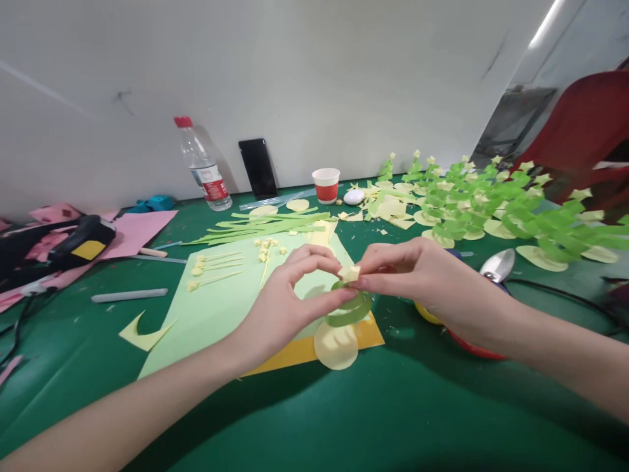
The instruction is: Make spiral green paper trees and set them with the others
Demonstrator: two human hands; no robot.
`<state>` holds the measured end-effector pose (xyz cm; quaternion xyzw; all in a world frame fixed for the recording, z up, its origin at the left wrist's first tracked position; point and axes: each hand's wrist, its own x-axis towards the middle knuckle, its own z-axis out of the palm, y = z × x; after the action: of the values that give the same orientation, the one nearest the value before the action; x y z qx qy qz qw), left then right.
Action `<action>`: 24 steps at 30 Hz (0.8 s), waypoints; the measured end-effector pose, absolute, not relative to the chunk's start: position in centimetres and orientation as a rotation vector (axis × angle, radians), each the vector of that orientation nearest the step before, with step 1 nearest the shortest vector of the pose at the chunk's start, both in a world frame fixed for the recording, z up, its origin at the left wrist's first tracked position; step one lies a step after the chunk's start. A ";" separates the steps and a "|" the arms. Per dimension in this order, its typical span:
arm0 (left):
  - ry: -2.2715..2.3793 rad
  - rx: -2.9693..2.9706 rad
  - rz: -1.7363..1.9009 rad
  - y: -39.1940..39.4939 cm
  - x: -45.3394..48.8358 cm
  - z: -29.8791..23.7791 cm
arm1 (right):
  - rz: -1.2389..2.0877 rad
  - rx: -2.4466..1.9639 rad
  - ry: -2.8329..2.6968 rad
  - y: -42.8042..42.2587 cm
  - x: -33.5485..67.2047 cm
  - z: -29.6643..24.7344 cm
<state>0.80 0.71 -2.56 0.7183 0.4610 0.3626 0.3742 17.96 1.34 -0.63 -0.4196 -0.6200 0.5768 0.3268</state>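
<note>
Both my hands meet above a light green paper sheet [216, 308] on the green table [393, 406]. My left hand [289, 295] pinches a curled green paper strip [351, 311] whose lower end is fixed to a pale yellow paper disc [337, 346]. My right hand [422, 278] pinches a small pale yellow folded paper flower [350, 273] at the top of that strip. The fingertips of the two hands almost touch.
Finished green spiral pieces with yellow tops [491, 203] crowd the right rear. Cut green strips [260, 226], a water bottle [202, 164], a phone [258, 168] against the wall, a red-and-white paper cup [325, 184], a glue gun [78, 239], pink sheets [132, 233] and scissors [496, 265] surround the work area.
</note>
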 end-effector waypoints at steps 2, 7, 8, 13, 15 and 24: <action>1.150 1.843 0.917 0.7 0.9 -2.5 | 1.475 -1.106 -1.640 1.4 17.9 -0.8; 1.156 1.910 0.878 0.5 0.3 -2.5 | 1.355 -1.169 -1.734 1.7 18.3 -0.9; 1.182 1.936 0.875 0.4 0.0 -2.6 | 1.273 -1.197 -1.787 1.7 18.6 -0.9; 1.271 2.047 0.830 0.2 -1.7 -3.4 | 0.445 -1.701 -2.103 1.0 21.2 -0.7; 1.294 2.073 0.780 0.2 -2.0 -3.7 | 0.129 -2.011 -2.184 0.6 22.4 -1.0; 1.229 2.270 0.740 -0.4 -0.6 -4.1 | -0.245 -2.139 -2.225 1.5 27.9 -4.5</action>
<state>-0.61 -0.42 -4.08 0.8235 0.4456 0.2685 0.2260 27.91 1.46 -4.50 -0.6908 -0.7184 -0.0790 0.0227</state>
